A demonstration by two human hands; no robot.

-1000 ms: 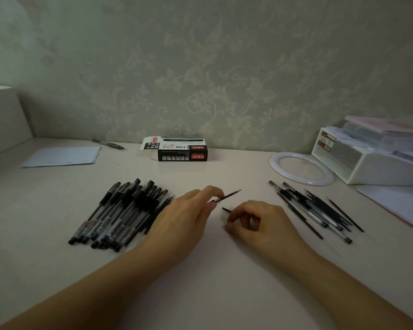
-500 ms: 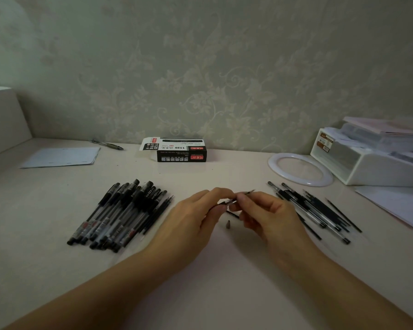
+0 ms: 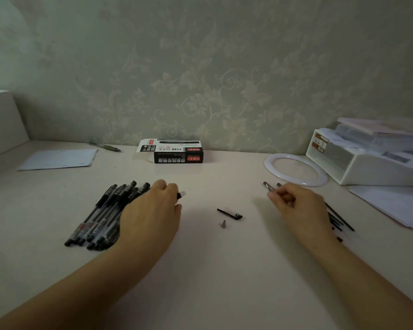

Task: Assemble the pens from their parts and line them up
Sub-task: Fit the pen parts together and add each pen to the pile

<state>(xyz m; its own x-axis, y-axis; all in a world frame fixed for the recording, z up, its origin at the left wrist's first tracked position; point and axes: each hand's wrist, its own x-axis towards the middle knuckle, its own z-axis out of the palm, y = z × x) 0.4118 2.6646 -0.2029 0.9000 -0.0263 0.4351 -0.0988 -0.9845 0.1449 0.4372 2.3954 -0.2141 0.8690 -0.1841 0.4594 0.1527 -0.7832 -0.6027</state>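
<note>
A pile of assembled black pens [image 3: 100,217] lies at the left of the table. My left hand [image 3: 153,210] hovers over the pile's right side and grips a pen [image 3: 180,194], whose clear end pokes out past the fingers. At the right, my right hand [image 3: 298,206] covers a heap of loose pen parts [image 3: 339,220]. Its curled fingers pinch a pen barrel [image 3: 268,186] with a grey tip pointing away to the left. Between the hands lie a short black piece [image 3: 229,213] and a small cone-shaped tip [image 3: 223,224].
A black and white pen box [image 3: 177,154] sits at the back centre, near the wall. A white ring [image 3: 296,170] and a white tray of papers [image 3: 367,160] stand at the back right. Paper sheets [image 3: 57,159] and a lone pen [image 3: 105,146] lie at the back left.
The hands were together at the centre working a thin refill. They have since parted: the left went to the pen pile, the right to the parts heap, leaving two small pieces between them.
</note>
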